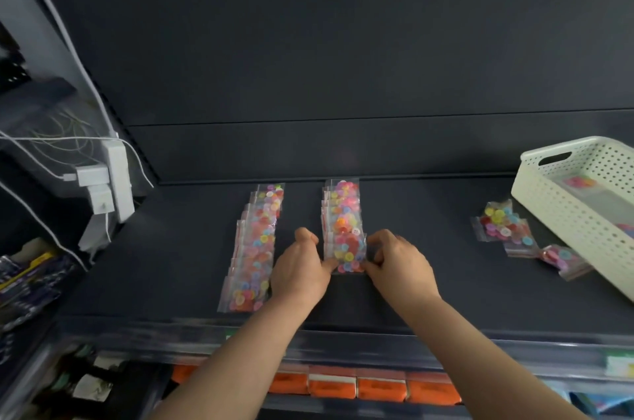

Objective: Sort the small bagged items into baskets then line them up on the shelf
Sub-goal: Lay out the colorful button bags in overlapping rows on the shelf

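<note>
Two rows of small clear bags of coloured buttons lie on the dark shelf. The left row runs from the back toward the front edge. The middle row is shorter. Its nearest bag is pinched at its lower corners by my left hand and my right hand, one on each side. A few loose bags lie to the right. Beside them stands a white perforated basket, tilted, with more bags inside.
A white power strip with plugs and cables hangs at the left wall. Orange packs fill the shelf below, behind a clear front rail. Dark packaged goods sit at far left.
</note>
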`<state>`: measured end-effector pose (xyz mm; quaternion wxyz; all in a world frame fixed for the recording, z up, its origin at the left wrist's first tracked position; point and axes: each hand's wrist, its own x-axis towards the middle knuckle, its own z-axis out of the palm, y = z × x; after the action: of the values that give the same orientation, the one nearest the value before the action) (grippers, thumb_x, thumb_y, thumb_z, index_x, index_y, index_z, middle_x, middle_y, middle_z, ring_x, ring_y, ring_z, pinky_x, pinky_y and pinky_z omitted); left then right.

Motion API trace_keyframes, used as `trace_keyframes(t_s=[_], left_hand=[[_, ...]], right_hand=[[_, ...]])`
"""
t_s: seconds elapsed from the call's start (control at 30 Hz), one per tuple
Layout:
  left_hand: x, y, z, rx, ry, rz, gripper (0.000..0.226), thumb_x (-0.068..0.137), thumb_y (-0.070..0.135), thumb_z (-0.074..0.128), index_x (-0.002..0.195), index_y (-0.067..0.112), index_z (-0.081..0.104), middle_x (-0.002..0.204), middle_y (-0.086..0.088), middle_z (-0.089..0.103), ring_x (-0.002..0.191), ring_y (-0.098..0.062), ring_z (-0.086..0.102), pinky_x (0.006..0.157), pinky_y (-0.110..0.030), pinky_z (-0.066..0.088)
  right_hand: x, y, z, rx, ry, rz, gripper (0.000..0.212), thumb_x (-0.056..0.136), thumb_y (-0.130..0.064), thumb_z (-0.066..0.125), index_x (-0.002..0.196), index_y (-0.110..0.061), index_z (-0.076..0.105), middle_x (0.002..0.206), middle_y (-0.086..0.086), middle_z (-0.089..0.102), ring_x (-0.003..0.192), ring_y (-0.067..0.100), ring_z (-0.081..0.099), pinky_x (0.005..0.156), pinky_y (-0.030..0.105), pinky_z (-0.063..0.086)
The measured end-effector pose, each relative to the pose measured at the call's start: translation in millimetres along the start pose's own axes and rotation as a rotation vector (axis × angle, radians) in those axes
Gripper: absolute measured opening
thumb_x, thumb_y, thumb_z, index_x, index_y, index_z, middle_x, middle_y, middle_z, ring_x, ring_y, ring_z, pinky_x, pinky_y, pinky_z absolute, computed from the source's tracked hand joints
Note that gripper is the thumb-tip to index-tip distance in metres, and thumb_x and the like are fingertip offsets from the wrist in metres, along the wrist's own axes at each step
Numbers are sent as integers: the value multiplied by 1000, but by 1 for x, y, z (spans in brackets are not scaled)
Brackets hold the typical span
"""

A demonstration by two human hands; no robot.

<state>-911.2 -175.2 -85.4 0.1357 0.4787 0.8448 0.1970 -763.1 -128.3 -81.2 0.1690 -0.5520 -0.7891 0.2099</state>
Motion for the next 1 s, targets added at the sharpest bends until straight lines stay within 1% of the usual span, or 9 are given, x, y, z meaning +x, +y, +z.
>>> trace_keyframes(t_s=[0.07,0.13,0.27,0.33,0.43,0.63,0.77,0.9,1.0], left_hand=[[2,2,-2,-5,29,16,47,85,49,67,115,21,42,94,5,66,83,-15,65,56,-26,44],[4,6,-4,11,50,61,35,89,44,65,110,24,45,91,8,65,78,-12,63,53,-23,42],[6,29,1,-10,20,156,9,91,34,62,95,27,57,92,11,65,83,-11,63,67,-32,55],[7,47,8,-3,-23,208,6,91,34,62,92,28,60,91,11,66,84,-11,63,68,-33,54],[6,76,21,4,-77,257,6,91,34,63,93,29,61,94,11,67,89,-11,62,67,-27,47],[5,142,54,-1,-175,348,17,92,36,62,105,26,62,105,9,67,100,-15,61,74,-29,47],[14,192,77,-10,-198,413,29,92,37,62,118,24,58,116,4,63,107,-18,59,84,-37,52],[25,224,98,102,-182,355,54,90,48,62,133,17,50,134,-5,50,124,-25,46,94,-39,46],[28,227,106,143,-200,295,59,87,49,65,133,15,50,137,-8,44,126,-27,40,96,-39,45]], right_hand=[[-1,1,-2,-54,8,-39,21,89,-35,61,108,-28,57,99,-10,57,85,12,57,62,25,45],[-2,5,-5,-113,35,-72,19,91,-32,55,110,-30,59,104,-9,58,96,13,57,67,26,46],[-1,22,-16,-269,53,-88,25,96,-27,44,114,-32,60,110,-8,59,106,15,54,80,28,43],[-2,36,-24,-313,69,-68,26,96,-25,43,113,-33,62,110,-8,60,106,16,54,82,29,43],[-6,60,-39,-361,86,-27,26,96,-24,43,111,-33,62,108,-8,60,105,16,55,81,30,43],[-15,116,-82,-441,123,92,24,94,-26,47,111,-33,63,115,-7,60,110,18,53,83,32,42],[-22,146,-100,-455,153,131,25,94,-28,46,117,-31,58,114,-5,58,109,19,50,86,32,42],[-25,162,-105,-430,148,137,26,95,-31,44,118,-28,57,112,-5,56,111,19,48,87,31,42],[-25,167,-106,-406,144,125,27,96,-31,43,116,-27,60,112,-4,57,112,19,49,88,32,42]])
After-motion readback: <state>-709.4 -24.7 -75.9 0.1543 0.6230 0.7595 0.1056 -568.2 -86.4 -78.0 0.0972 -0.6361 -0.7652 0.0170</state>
